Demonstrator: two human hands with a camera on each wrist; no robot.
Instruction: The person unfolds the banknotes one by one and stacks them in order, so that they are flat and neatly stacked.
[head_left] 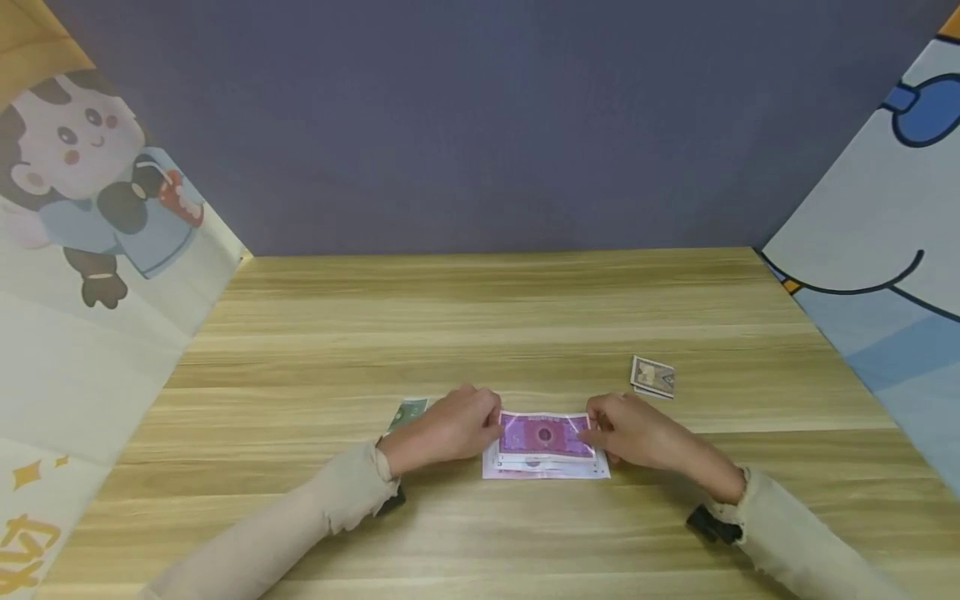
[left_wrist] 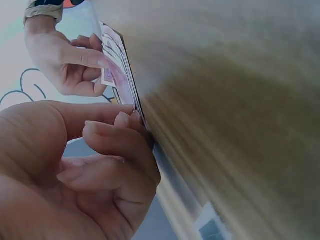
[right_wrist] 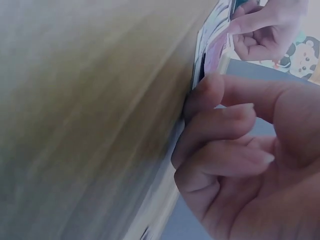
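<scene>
A purple banknote (head_left: 545, 435) lies on top of a small pile of banknotes (head_left: 546, 475) with white and pink edges, low over the wooden table. My left hand (head_left: 453, 427) pinches the left end between thumb and curled fingers. At the right end, my right hand (head_left: 637, 429) grips with its thumb over the top note. Seen from the left wrist, the layered edges of the notes (left_wrist: 117, 60) run between the two hands. In the right wrist view, curled fingers (right_wrist: 220, 120) hide the near end of the pile.
A green banknote (head_left: 410, 410) lies by my left wrist, partly covered by the hand. Beyond my right hand sit small brown notes (head_left: 654, 377), one overlapping another. A dark grey panel (head_left: 495, 125) rises behind the table (head_left: 450, 317), with cartoon-printed walls on both sides.
</scene>
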